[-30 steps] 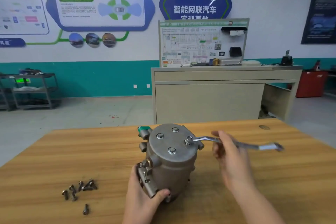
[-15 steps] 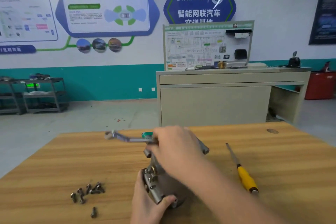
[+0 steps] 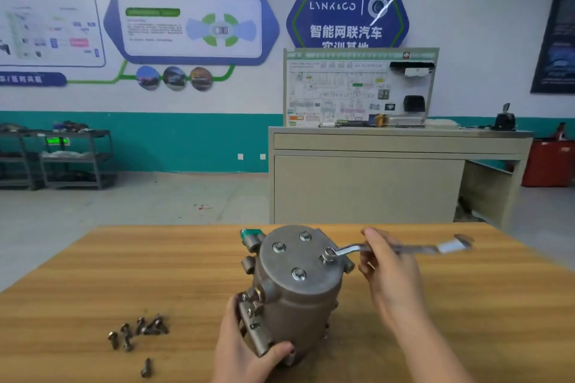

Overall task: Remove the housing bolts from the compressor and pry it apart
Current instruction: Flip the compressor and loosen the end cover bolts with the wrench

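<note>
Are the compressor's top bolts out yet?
No. Four bolts still sit in the compressor cover; the wrench is on the right one.

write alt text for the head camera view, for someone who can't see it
A person's right hand holds a wrench seated on one of four bolts atop a metal compressor standing upright on a wooden table, while the left hand grips its base. Loose bolts lie to the left.

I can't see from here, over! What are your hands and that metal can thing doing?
Left hand grips compressor base. Right hand holds wrench, seated on right-side bolt. Four bolts in the lid. Nothing in the way.
</note>
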`<control>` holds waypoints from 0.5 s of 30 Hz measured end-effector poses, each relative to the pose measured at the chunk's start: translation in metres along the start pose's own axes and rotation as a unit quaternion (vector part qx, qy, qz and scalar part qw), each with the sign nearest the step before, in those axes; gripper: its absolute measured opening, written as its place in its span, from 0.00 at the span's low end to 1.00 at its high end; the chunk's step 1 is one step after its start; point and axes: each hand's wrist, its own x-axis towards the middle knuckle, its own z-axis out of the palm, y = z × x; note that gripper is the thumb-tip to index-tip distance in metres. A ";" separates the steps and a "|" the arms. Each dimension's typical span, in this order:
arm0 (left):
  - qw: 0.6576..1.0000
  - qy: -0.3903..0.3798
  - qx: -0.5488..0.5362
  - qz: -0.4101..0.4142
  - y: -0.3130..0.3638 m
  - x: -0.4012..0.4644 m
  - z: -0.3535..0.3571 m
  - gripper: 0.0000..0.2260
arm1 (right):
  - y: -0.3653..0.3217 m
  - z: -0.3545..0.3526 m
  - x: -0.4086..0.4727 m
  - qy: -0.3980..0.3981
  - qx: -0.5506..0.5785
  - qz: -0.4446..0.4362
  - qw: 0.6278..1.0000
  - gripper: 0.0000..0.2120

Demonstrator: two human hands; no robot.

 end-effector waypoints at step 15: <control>0.998 0.056 0.025 -0.024 -0.012 0.004 0.004 0.57 | -0.048 0.088 -0.055 -0.166 -0.545 -0.355 0.741 0.10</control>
